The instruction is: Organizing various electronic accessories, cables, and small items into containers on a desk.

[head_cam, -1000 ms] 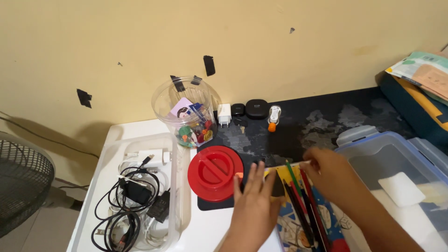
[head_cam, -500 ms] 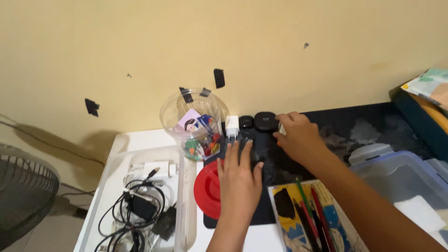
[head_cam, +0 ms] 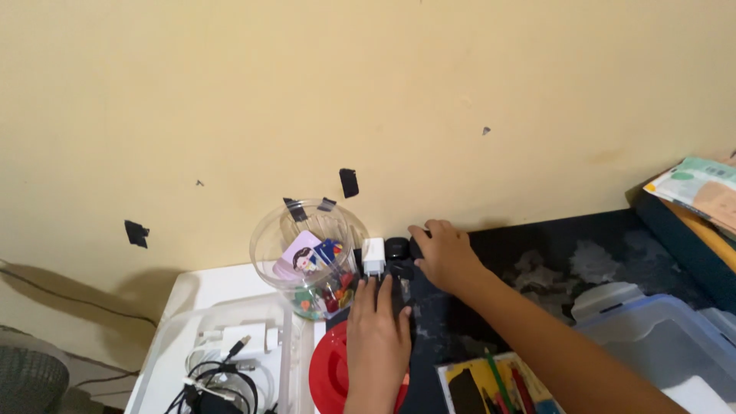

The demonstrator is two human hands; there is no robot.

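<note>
Head view: your right hand (head_cam: 447,257) lies curled over the small dark gadgets at the far edge of the dark patterned desk mat (head_cam: 552,253), against the yellow wall. Whether its fingers have closed on anything you cannot tell; the palm hides whatever is under it. Your left hand (head_cam: 377,331) lies flat, fingers spread, gripping nothing, its fingertips just short of the white plug-in charger block (head_cam: 372,255) and the small black oval case (head_cam: 396,247) beside it.

Judged from the layout, the gathering is only begun. Both chargers stand where they are, not lifted. The clear round plastic jar of coloured trinkets (head_cam: 310,257), left of the charger, stands open, its red round lid (head_cam: 330,376) lying near it on the mat, partly under your left wrist. The clear tray of tangled cables (head_cam: 230,360), near left, already holds white adapters. The blue-rimmed clear plastic box (head_cam: 659,345) at right is open. Coloured pencils on a printed card (head_cam: 498,383) remain loose at the near edge.
</note>
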